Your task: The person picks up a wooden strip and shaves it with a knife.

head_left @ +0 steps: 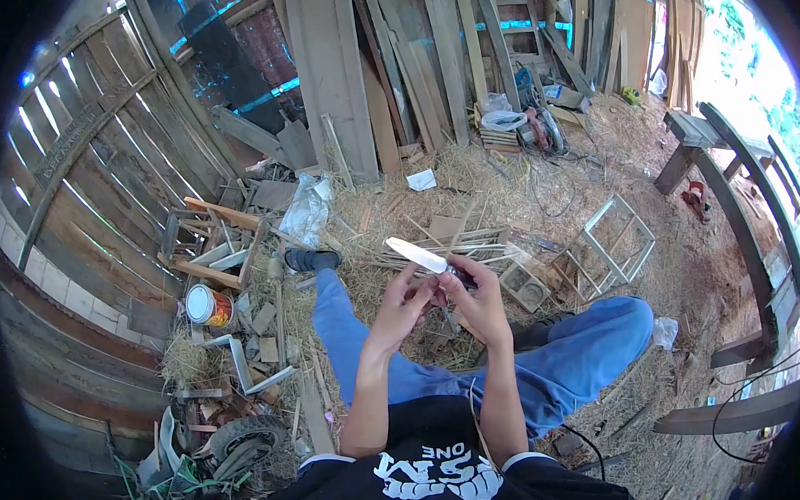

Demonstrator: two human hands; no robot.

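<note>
A knife with a bright, broad blade points up and to the left in front of my body. My right hand is closed around its dark handle. Close beside it, my left hand has its fingers pinched together just below the blade. Whatever those fingers hold is too small and hidden to make out. Beyond both hands, thin wooden sticks lie in a loose pile on the ground. To the right of the pile is a wooden piece with round shapes in it.
A light slatted frame stands at right, near a long wooden bench. At left are a paint can, scrap wood and a small wheel. Planks lean at the back near a power saw. Shavings cover the floor.
</note>
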